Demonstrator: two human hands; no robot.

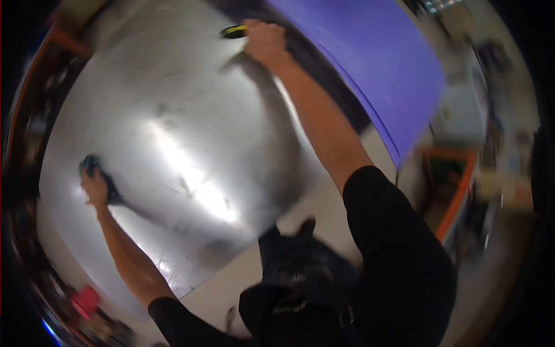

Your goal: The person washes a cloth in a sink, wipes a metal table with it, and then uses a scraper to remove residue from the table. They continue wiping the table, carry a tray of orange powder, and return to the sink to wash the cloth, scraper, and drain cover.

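Note:
A large shiny metal sheet (191, 104) spreads out before me, with a bright streak of reflected light across it. Over its far right part, my right hand (266, 43) is closed around a black-and-yellow handheld tool (233, 32), whose exact kind is blurred. At the left side of the sheet, my left hand (95, 188) has its fingers wrapped on a dark rounded object (89, 164). What that object is, I cannot make out. Both arms are stretched wide apart, and each casts a shadow on the metal.
A purple panel (376, 69) lies beyond the sheet on the right. An orange-edged frame (457, 196) stands at the right, with a pale cabinet-like box (459, 113) behind it. Blurred clutter lines the left edge, including a red item (85, 302). My feet are on the pale floor.

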